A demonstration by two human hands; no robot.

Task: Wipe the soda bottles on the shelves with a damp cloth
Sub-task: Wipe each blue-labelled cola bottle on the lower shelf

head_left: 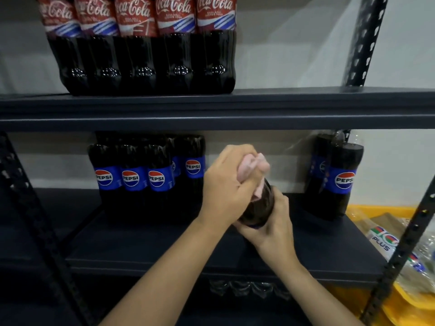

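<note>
- Left hand [227, 184] is clenching a pink cloth [253, 168] over a bottle [259, 208] near the shelf's [141, 250] front edge – right hand [270, 222] is gripping its base.
- Five Coke bottles [146, 50] are lining the upper shelf [306, 107].

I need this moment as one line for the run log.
step: wiping | left hand: pink cloth on bottle top | right hand: holds Pepsi bottle tilted | place: lower shelf
</note>
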